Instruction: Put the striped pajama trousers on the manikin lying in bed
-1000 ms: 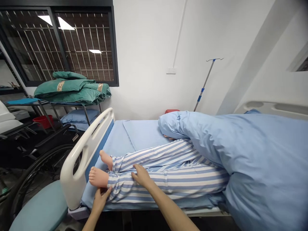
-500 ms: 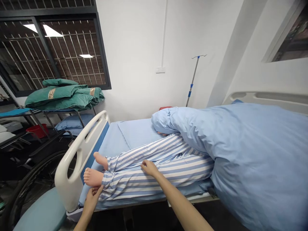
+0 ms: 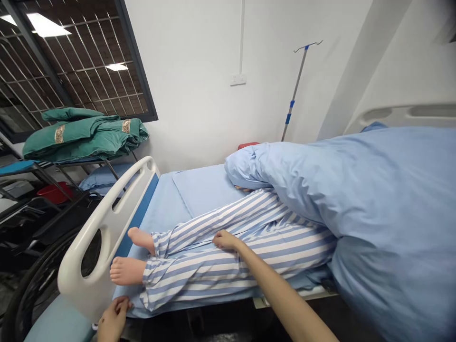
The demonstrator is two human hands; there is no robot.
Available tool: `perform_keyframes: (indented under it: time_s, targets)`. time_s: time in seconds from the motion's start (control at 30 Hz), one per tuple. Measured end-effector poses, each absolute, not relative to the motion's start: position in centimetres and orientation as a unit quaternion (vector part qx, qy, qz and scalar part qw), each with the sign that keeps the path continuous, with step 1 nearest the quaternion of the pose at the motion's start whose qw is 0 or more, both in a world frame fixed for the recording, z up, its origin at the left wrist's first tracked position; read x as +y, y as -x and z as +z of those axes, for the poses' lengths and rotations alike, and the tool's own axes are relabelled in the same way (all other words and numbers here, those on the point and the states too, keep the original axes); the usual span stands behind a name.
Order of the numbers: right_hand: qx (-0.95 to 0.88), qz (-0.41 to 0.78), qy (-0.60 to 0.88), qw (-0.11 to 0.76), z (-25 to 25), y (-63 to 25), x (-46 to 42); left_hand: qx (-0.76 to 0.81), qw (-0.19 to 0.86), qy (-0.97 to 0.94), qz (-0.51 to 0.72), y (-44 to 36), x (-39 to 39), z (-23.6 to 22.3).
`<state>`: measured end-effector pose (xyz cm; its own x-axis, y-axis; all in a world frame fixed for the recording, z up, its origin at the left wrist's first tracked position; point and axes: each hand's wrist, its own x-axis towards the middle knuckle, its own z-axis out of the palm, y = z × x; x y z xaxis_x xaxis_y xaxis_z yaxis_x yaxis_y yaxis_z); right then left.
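On the bed lie two legs in blue-and-white striped trousers (image 3: 210, 266), with bare, smooth-looking feet (image 3: 130, 270); the upper body is hidden under a blue quilt (image 3: 306, 185). My right hand (image 3: 226, 240) rests over the near leg around the knee, its fingers bent down and closed on the trouser cloth. Below the near foot, at the mattress's front edge, is my left hand (image 3: 114, 317). Its fingers are loosely bent and apart, with nothing seen in them, and it does not touch the foot.
A white footboard (image 3: 107, 223) rises at the left end of the bed, beside a wheelchair wheel (image 3: 21, 304) and a pale-green stool (image 3: 60, 323). An IV pole (image 3: 295, 90) stands behind the bed. Green bedding (image 3: 89, 135) is piled under the window.
My left hand has come away from the near ankle and trouser cuff, down and left to the bed edge. My right hand stays at the knee. The view has shifted slightly.
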<state>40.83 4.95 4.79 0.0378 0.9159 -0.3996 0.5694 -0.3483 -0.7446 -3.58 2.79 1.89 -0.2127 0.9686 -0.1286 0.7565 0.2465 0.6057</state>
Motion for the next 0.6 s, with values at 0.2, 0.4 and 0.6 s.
perform_keyframes:
  time_s: [0.2,0.4,0.6]
  targets:
    - [-0.5,0.565,0.651,0.086,4.1,-44.4,8.7,0.624,0.302,-0.674,0.253,-2.8,2.2,6.5]
    - [-0.477,0.635,0.606,0.03,2.9,-46.9,10.3,0.539,0.219,-0.769,0.267,-13.5,9.4,8.8]
    - [-0.447,0.678,0.578,0.081,0.6,-47.8,10.4,0.558,0.071,-0.826,0.034,-15.1,15.9,5.6]
